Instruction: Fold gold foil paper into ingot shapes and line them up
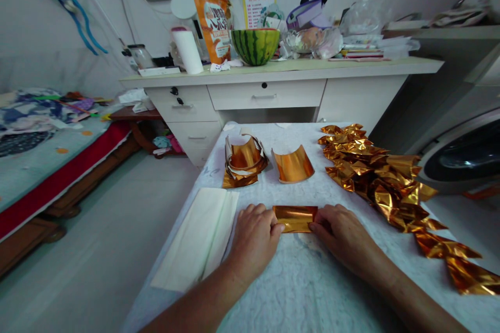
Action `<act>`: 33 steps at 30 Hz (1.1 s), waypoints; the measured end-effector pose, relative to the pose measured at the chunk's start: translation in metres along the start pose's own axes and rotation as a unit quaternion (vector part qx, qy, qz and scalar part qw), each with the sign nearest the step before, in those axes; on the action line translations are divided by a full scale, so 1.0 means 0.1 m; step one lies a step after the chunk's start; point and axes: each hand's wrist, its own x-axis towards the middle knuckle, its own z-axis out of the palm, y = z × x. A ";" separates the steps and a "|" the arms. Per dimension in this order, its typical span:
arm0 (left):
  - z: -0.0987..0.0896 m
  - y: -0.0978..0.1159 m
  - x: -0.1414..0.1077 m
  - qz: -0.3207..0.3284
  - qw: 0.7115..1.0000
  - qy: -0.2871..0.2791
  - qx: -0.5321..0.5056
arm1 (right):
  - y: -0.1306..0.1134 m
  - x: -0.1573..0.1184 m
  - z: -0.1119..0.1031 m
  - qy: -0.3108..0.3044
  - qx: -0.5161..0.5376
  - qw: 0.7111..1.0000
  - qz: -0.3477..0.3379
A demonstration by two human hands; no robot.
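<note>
A small rectangle of shiny gold foil paper (pixel 296 218) lies flat between my hands on the cloth-covered table. My left hand (pixel 258 231) pinches its left end, thumb toward the middle. At the right end, my right hand (pixel 339 229) grips it with curled fingers. Just beyond sits a curved gold foil sheet (pixel 294 165). To its left is a pile of curled gold foil strips (pixel 245 158) with pale undersides. White folded paper (pixel 195 239) lies beside my left forearm. A long heap of folded gold foil pieces (pixel 371 166) runs down the right side.
The table (pixel 304 291) faces a white desk (pixel 269 80) holding a watermelon half (pixel 255 46), an orange pouch (pixel 213 26) and a white roll (pixel 188 51). A bed (pixel 70 166) stands left, a washing machine (pixel 464 140) right.
</note>
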 end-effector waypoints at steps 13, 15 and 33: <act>-0.02 0.02 -0.02 0.006 1.000 0.000 0.027 | -0.05 -0.01 -0.02 -0.017 -0.010 1.000 0.001; -0.02 0.02 -0.02 0.011 0.999 0.000 0.034 | -0.06 -0.01 -0.03 -0.017 -0.009 1.000 0.000; 0.01 0.03 -0.01 0.008 0.998 -0.001 0.058 | -0.08 0.00 -0.02 -0.025 -0.014 0.999 0.018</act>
